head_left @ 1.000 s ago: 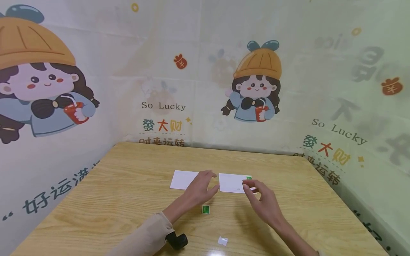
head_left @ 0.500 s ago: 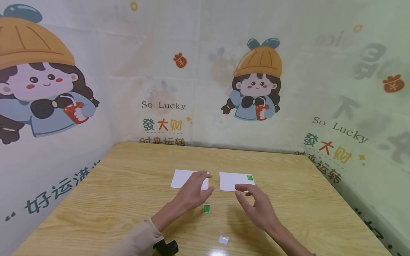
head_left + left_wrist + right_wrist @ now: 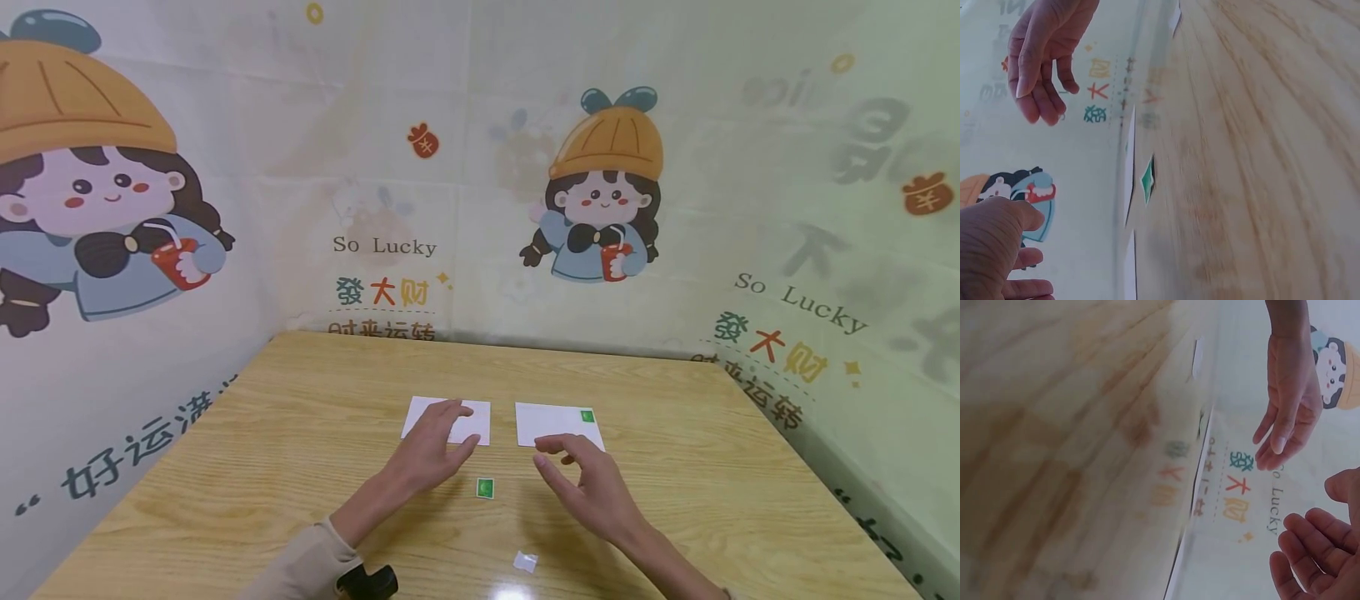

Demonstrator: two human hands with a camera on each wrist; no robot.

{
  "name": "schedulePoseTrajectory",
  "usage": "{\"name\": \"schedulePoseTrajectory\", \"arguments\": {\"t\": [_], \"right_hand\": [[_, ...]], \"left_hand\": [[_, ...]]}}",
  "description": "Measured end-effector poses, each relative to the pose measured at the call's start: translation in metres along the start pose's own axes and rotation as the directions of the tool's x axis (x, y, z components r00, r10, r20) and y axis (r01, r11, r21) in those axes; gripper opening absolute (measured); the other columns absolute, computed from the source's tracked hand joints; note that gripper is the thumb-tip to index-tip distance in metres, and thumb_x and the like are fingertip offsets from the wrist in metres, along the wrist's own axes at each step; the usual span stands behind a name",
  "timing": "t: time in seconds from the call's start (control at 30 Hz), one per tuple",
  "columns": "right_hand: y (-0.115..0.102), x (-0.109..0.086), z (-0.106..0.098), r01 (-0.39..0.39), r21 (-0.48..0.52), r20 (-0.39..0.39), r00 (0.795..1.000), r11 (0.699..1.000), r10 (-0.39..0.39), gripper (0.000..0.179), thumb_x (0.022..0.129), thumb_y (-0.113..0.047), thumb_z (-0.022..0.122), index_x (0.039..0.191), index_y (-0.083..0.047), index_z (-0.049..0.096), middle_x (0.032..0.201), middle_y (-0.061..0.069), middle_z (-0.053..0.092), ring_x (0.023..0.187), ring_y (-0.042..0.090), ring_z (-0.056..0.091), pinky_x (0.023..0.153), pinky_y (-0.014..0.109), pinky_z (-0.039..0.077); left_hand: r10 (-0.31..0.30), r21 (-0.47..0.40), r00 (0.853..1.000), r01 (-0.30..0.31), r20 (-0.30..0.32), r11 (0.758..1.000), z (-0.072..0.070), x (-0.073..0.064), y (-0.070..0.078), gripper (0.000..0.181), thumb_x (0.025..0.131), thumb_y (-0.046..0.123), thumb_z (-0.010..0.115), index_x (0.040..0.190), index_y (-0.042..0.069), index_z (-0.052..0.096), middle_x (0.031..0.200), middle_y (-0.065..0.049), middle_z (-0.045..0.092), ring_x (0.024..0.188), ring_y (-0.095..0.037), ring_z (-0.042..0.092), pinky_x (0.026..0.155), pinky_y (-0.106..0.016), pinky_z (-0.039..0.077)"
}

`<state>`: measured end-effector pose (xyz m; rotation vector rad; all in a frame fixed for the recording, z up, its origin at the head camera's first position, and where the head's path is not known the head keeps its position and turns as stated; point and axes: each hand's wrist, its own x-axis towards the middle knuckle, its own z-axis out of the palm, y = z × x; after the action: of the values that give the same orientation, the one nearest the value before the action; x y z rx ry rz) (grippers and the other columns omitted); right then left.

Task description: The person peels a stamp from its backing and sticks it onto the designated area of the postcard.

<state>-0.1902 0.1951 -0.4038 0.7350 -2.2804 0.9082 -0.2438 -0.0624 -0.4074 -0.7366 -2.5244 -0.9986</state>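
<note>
My left hand point(image 3: 427, 446) hovers with relaxed fingers over a white paper rectangle point(image 3: 476, 427), like an envelope or card, and hides part of it. A second white rectangle point(image 3: 547, 419) lies to its right, with a green stamp point(image 3: 587, 416) at its upper right corner. My right hand point(image 3: 588, 487) hangs in front of that rectangle, covering its lower edge, fingers loosely bent and nothing held. On the table between the hands sits a loose green stamp point(image 3: 485, 488) with a white border. The left wrist view shows this loose stamp point(image 3: 1147, 181) nearly edge-on.
A small whitish scrap point(image 3: 525, 562) lies near the front of the wooden table point(image 3: 300, 467). Printed cloth walls point(image 3: 480, 208) stand behind and at both sides of the table. A black device point(image 3: 367, 582) is strapped at the left wrist.
Both hands have drifted left. The right hand has come away from the stamped corner, which now shows fully. The loose stamp and both white rectangles have stayed in place.
</note>
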Motion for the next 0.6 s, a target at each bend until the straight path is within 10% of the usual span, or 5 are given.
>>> {"name": "schedulePoseTrajectory", "arguments": {"t": [0.37, 0.6], "right_hand": [[-0.004, 0.008, 0.006, -0.128, 0.066, 0.097, 0.988, 0.990, 0.121, 0.014, 0.094, -0.017, 0.075, 0.108, -0.016, 0.074, 0.102, -0.006, 0.075, 0.095, 0.009, 0.067, 0.078, 0.031, 0.056], [-0.008, 0.013, 0.012, -0.286, 0.152, 0.209, 0.945, 0.946, 0.252, 0.015, 0.097, -0.026, 0.073, 0.107, -0.015, 0.074, 0.094, -0.012, 0.072, 0.088, 0.005, 0.065, 0.076, 0.029, 0.056]], "left_hand": [[-0.022, 0.035, 1.000, 0.023, -0.021, 0.999, -0.009, -0.004, -0.019, 0.033, 0.095, 0.017, 0.071, 0.120, -0.003, 0.066, 0.131, -0.025, 0.062, 0.129, -0.042, 0.054, 0.107, -0.054, 0.044], [-0.044, 0.049, 0.998, 0.046, -0.045, 0.998, -0.016, -0.006, -0.029, 0.031, 0.094, 0.015, 0.072, 0.119, -0.003, 0.067, 0.129, -0.026, 0.064, 0.129, -0.044, 0.054, 0.108, -0.056, 0.043]]}}
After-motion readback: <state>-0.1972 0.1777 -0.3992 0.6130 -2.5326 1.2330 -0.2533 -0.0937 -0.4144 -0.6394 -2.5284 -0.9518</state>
